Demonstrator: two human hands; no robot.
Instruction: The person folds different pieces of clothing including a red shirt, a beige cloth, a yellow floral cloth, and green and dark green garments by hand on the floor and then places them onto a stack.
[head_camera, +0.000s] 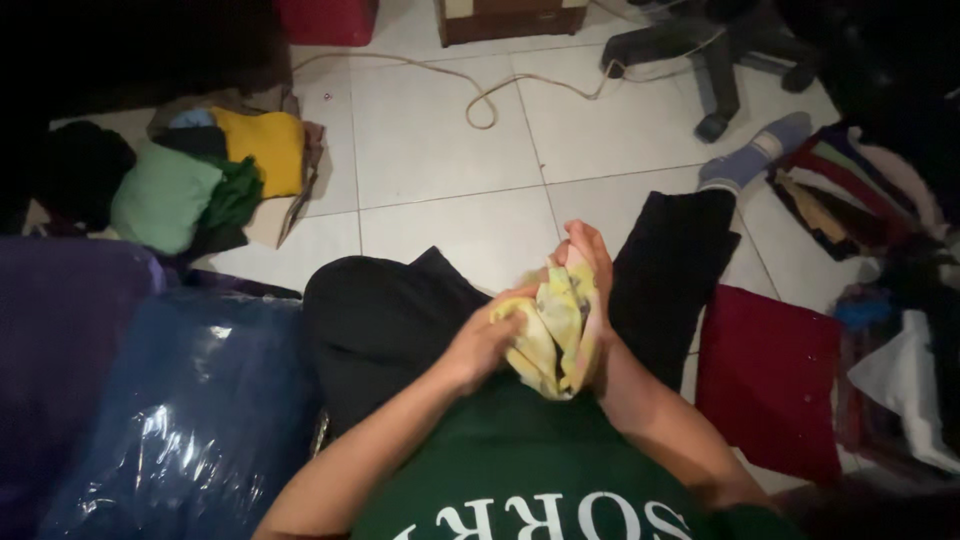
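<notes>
Dim overall; light falls on centre floor tiles (440, 150), corners sink to black, glare on plastic wrap (200, 400).

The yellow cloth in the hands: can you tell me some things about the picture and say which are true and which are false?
1. Both hands hold the yellow cloth. True: left hand and right hand press it between them.
2. The cloth lies flat on the floor. False: it is bunched up in the hands.
3. A folded dark red cloth lies on the person's right. True.
4. The floor is carpet. False: it is pale tile floor.
</notes>
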